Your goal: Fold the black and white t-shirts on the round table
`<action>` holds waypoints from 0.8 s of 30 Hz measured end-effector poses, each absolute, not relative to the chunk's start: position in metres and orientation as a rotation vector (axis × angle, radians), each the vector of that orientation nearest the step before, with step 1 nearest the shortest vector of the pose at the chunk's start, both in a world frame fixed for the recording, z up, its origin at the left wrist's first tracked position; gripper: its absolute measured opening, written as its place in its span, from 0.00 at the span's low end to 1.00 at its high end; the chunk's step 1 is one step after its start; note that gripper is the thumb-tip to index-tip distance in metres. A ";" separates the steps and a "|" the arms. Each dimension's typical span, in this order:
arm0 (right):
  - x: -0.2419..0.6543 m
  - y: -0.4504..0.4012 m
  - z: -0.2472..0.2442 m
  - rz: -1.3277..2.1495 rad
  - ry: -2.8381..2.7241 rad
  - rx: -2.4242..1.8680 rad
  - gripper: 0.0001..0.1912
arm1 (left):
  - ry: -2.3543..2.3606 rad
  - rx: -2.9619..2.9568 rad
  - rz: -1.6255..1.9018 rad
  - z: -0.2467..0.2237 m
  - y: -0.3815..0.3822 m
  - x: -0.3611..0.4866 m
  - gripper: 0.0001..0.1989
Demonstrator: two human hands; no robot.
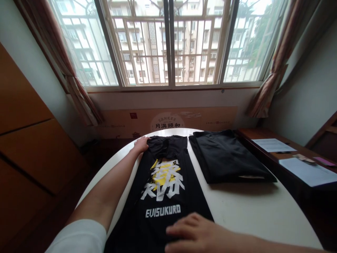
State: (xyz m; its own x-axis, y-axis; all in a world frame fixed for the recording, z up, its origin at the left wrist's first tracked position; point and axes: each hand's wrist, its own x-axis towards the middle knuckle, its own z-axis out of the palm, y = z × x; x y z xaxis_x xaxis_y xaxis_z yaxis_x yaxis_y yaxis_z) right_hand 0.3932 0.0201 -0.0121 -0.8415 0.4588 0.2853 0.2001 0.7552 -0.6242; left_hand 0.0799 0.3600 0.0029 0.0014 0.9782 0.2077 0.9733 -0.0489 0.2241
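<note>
The right hand (pixel 192 233) is closest. It lies flat on the near end of a black T-shirt (pixel 168 207), with its fingers (pixel 179 228) a little spread. It is not pinching anything. The left hand (pixel 140 144) is farther off, at the top left corner of the shirt. It lies flat too, and it touches the shirt's edge near the neck. A white sleeve (pixel 79 237) covers the left arm near the elbow.

The T-shirt lies face up on a round white table (pixel 250 214), with its sides folded in. It has a big white and yellow picture on it, and under that the white word "EVISUKURO". Just beside it, on the same table, sits a flat folded black shirt (pixel 226 158). The two shirts are not touching.

To the right is a wooden desk (pixel 263 135) with sheets of paper (pixel 272 144) on it. To the left is a wooden cupboard (pixel 31 123). Past the table, a tan board with Chinese writing (pixel 168 121) stands under a big barred window (pixel 168 42) with curtains (pixel 273 73) on both sides.
</note>
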 end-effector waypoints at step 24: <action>0.319 0.363 0.013 0.819 -1.643 -1.724 0.08 | 2.242 2.020 0.392 0.008 0.394 0.083 0.24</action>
State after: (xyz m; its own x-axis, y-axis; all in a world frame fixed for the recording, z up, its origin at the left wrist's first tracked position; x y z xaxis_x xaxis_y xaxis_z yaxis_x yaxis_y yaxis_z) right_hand 0.3195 0.3629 0.0134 0.0369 0.9991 -0.0223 0.6194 -0.0404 -0.7840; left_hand 0.0832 0.3940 0.0082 -0.1160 0.9884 0.0978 0.9629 0.0878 0.2550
